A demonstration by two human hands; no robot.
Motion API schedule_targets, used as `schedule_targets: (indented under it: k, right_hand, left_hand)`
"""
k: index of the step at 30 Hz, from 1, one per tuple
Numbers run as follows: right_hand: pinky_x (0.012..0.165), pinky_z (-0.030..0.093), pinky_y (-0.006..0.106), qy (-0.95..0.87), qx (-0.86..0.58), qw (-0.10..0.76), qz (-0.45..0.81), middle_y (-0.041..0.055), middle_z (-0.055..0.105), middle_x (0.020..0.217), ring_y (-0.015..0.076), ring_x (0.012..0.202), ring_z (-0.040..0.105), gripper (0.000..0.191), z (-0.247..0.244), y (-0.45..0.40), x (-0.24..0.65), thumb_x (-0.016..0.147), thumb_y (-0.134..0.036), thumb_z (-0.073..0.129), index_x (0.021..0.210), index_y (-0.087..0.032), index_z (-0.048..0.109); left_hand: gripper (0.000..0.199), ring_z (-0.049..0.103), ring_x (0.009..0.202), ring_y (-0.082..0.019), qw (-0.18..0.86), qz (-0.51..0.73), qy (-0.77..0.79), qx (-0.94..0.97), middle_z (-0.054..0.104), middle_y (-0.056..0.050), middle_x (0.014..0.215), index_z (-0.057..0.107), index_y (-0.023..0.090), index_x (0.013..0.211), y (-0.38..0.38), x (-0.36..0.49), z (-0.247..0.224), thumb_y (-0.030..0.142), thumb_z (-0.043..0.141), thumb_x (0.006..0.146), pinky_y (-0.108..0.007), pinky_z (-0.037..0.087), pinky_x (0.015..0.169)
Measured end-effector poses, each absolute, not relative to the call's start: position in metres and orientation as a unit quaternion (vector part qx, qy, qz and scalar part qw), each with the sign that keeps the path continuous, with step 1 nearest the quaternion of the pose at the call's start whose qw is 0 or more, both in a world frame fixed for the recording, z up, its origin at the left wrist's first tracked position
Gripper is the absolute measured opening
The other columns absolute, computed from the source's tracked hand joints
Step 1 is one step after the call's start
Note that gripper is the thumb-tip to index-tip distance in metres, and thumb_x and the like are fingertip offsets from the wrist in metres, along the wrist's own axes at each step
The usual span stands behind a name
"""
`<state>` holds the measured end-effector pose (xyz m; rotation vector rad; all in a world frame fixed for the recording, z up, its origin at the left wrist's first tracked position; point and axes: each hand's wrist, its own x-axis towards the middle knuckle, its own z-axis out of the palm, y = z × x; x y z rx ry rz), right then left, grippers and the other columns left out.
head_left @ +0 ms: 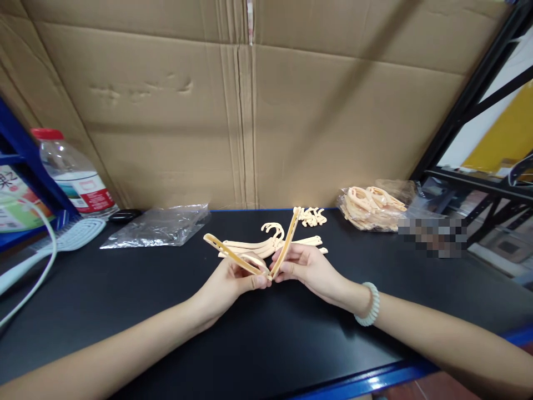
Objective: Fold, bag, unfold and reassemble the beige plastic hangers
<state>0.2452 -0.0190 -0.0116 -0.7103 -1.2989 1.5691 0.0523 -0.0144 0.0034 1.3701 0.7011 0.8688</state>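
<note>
My left hand (237, 280) is closed on a cream plastic hanger arm (227, 251) that slants up to the left. Fingers of my right hand (302, 266) grip a second cream hanger arm (290, 233), which points up and slightly right. The lower ends of both pieces meet between my fingertips in a V. Just behind my hands, cream hangers with hooks (272, 232) lie on the black table (266, 344). Beyond them is a small pile of cream hooks (312, 216).
A clear bag of cream hanger parts (366, 208) sits at the back right. At the left are a flat clear bag (158, 226), a pale hairbrush (79, 235), a white cable (52, 253) and a red-capped bottle (77, 178). Cardboard (175, 122) stands behind.
</note>
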Motion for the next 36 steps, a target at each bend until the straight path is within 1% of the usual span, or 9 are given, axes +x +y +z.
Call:
schedule_targets:
  k: [7, 11, 15, 19, 23, 26, 31, 36]
  right_hand:
    - [0.073, 0.058, 0.032, -0.565, -0.307, 0.47, 0.605, 0.0024, 0.07, 0.08, 0.0154, 0.072, 0.069, 0.021, -0.006, -0.024, 0.243, 0.072, -0.027, 0.076, 0.086, -0.016, 0.066]
    - [0.071, 0.058, 0.031, -0.581, -0.301, 0.478, 0.586, 0.0018, 0.07, 0.076, 0.0157, 0.071, 0.069, 0.021, -0.005, -0.028, 0.241, 0.071, -0.029, 0.076, 0.083, -0.016, 0.066]
    - [0.071, 0.059, 0.032, -0.601, -0.301, 0.479, 0.564, 0.0019, 0.071, 0.075, 0.0166, 0.071, 0.069, 0.021, -0.006, -0.03, 0.24, 0.071, -0.029, 0.076, 0.083, -0.016, 0.067]
    - [0.075, 0.059, 0.033, -0.619, -0.308, 0.477, 0.543, 0.002, 0.071, 0.078, 0.017, 0.073, 0.07, 0.016, -0.007, -0.033, 0.239, 0.073, -0.026, 0.074, 0.084, -0.016, 0.068]
    - [0.081, 0.058, 0.032, -0.638, -0.312, 0.481, 0.515, 0.0029, 0.073, 0.084, 0.017, 0.08, 0.07, 0.012, -0.007, -0.036, 0.238, 0.075, -0.021, 0.072, 0.085, -0.017, 0.07]
    - [0.081, 0.058, 0.031, -0.642, -0.322, 0.488, 0.496, 0.0035, 0.074, 0.087, 0.0172, 0.081, 0.071, 0.012, -0.008, -0.038, 0.237, 0.075, -0.021, 0.072, 0.086, -0.017, 0.07]
    - [0.078, 0.059, 0.033, -0.636, -0.339, 0.502, 0.477, 0.0053, 0.073, 0.086, 0.019, 0.08, 0.071, 0.013, -0.008, -0.038, 0.235, 0.074, -0.023, 0.073, 0.084, -0.016, 0.069]
    - [0.077, 0.059, 0.034, -0.612, -0.361, 0.526, 0.468, 0.0053, 0.072, 0.083, 0.0191, 0.078, 0.071, 0.016, -0.008, -0.038, 0.232, 0.073, -0.024, 0.073, 0.083, -0.015, 0.067]
  left_hand:
    - [0.013, 0.059, 0.066, -0.013, 0.639, 0.385, 0.298, 0.595, 0.065, 0.0, 0.064, 0.066, 0.014, 0.066, -0.015, 0.053, 0.002, 0.017, 0.078, 0.065, -0.025, 0.045, 0.067]
    - [0.013, 0.06, 0.065, -0.014, 0.638, 0.394, 0.3, 0.59, 0.066, 0.0, 0.062, 0.064, 0.014, 0.064, -0.016, 0.053, -0.001, 0.017, 0.077, 0.064, -0.025, 0.045, 0.067]
    - [0.014, 0.059, 0.061, -0.012, 0.64, 0.402, 0.305, 0.579, 0.067, 0.0, 0.062, 0.063, 0.014, 0.064, -0.018, 0.053, -0.003, 0.016, 0.077, 0.062, -0.025, 0.045, 0.063]
    - [0.017, 0.059, 0.06, -0.012, 0.635, 0.418, 0.306, 0.573, 0.064, 0.002, 0.061, 0.06, 0.014, 0.062, -0.018, 0.054, -0.003, 0.015, 0.077, 0.061, -0.024, 0.046, 0.063]
    - [0.017, 0.058, 0.059, -0.011, 0.639, 0.44, 0.316, 0.547, 0.063, 0.003, 0.06, 0.06, 0.015, 0.064, -0.018, 0.054, -0.003, 0.014, 0.077, 0.06, -0.023, 0.046, 0.062]
    - [0.019, 0.059, 0.059, -0.01, 0.645, 0.447, 0.332, 0.524, 0.062, 0.003, 0.06, 0.06, 0.015, 0.065, -0.02, 0.054, -0.003, 0.015, 0.078, 0.059, -0.022, 0.047, 0.062]
    - [0.022, 0.06, 0.06, -0.01, 0.65, 0.453, 0.342, 0.505, 0.063, 0.003, 0.061, 0.061, 0.014, 0.066, -0.023, 0.056, -0.003, 0.018, 0.081, 0.058, -0.021, 0.05, 0.063]
    - [0.026, 0.064, 0.067, -0.012, 0.635, 0.458, 0.382, 0.49, 0.068, 0.0, 0.068, 0.065, 0.014, 0.073, -0.026, 0.058, -0.001, 0.025, 0.083, 0.059, -0.021, 0.053, 0.066]
